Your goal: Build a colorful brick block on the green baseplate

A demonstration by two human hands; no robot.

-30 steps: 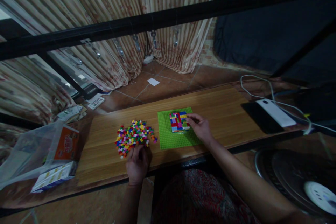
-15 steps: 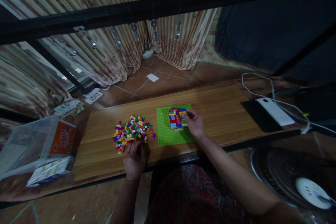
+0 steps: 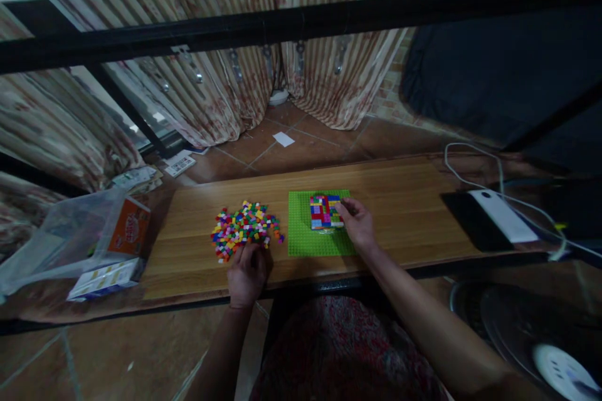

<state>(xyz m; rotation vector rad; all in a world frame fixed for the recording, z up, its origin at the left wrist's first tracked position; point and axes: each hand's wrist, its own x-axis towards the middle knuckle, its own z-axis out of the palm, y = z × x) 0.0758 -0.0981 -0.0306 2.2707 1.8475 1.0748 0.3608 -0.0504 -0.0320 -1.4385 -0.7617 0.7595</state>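
On the board [image 3: 409, 225], the brick pile [image 3: 242, 227] lies left of the baseplate [image 3: 300, 239], which bears the brick block [image 3: 323, 213]. Left of the board sits a bin [image 3: 63, 216] (a carton [image 3: 106, 279] lies before it); at the board's right end lies a slab [image 3: 473, 219]; behind, on the floor [image 3: 320, 138], a paper sheet [image 3: 283, 139].

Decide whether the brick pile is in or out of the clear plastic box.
Out: the brick pile lies on the wooden board, right of the clear plastic box, the left hand at its edge.

Bright green baseplate [image 3: 301, 239], multicoloured brick pile [image 3: 243, 224]
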